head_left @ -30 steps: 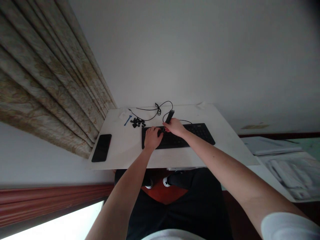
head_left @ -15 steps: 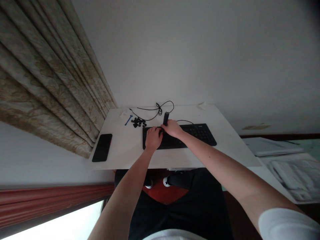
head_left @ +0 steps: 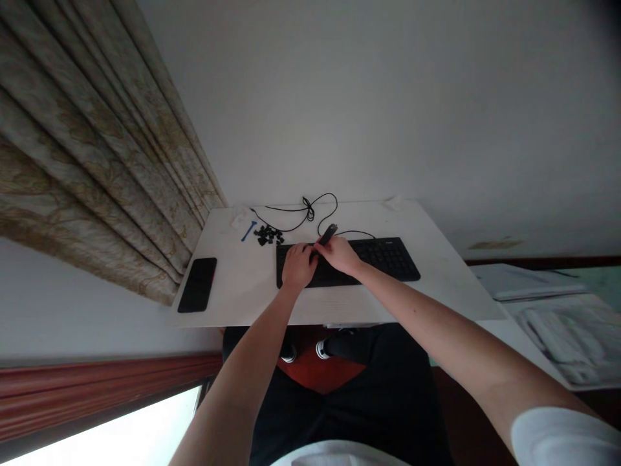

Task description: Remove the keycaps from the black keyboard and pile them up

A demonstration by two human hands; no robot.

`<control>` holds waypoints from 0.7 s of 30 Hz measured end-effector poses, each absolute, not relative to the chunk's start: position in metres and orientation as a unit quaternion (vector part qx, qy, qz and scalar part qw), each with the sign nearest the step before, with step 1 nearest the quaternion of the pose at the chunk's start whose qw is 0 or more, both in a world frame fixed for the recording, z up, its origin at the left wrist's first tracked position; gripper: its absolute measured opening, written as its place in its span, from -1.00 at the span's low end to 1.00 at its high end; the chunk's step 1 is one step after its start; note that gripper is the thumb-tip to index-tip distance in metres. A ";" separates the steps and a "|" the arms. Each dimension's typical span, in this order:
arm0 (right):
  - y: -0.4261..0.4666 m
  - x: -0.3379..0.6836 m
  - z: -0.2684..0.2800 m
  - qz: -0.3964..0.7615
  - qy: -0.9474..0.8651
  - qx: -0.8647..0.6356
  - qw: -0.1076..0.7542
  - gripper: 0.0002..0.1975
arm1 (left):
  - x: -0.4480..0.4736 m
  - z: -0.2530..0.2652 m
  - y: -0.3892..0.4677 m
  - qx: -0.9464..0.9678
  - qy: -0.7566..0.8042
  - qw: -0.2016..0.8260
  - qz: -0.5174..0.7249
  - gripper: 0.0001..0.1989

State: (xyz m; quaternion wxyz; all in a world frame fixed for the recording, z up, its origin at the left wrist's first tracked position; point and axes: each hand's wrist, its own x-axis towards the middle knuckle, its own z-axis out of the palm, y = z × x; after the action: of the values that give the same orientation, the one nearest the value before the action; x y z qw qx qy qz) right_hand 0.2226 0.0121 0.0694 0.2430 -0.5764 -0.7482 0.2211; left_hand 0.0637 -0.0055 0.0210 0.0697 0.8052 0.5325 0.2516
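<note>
A black keyboard [head_left: 334, 278] lies on the white desk, partly hidden under both of my hands. My left hand [head_left: 298, 266] rests on its left part with the fingers stretched out over the keys. Just beside it, my right hand [head_left: 340, 254] is closed around a short black stick-like tool [head_left: 330, 233], whose upper end sticks out past the fingers, tilted to the right. The tool's lower end is hidden between the hands, over the keys. Past the keyboard's upper left corner lies a pile of small black keycaps [head_left: 264, 235].
A blue tool [head_left: 249, 231] lies left of the keycaps. Behind the keyboard runs a tied black cable [head_left: 309, 208]. A black phone [head_left: 197, 285] sits near the desk's left edge. The wall borders the back, a curtain [head_left: 160, 162] the left.
The black tool in my right hand has tipped from nearly upright over to the right, and the right wrist has turned with it. My left hand stays on the keyboard.
</note>
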 end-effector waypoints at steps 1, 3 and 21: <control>0.011 0.222 0.067 0.223 -0.741 -0.580 0.255 -0.77 | 0.064 0.021 -0.006 0.806 0.532 0.067 0.252 -0.78; 0.009 0.222 0.063 0.223 -0.732 -0.584 0.271 -0.78 | 0.064 0.021 -0.006 0.807 0.531 0.064 0.250 -0.79; 0.008 0.218 0.075 0.183 -0.768 -0.579 0.204 -0.72 | 0.064 0.026 -0.008 0.808 0.541 0.081 0.221 -0.72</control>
State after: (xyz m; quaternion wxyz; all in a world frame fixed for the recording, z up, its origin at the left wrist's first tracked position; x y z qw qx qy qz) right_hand 0.2185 0.0085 0.0752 0.2043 -0.5787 -0.7681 0.1828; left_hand 0.0644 -0.0082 0.0255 0.0805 0.8077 0.5408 0.2206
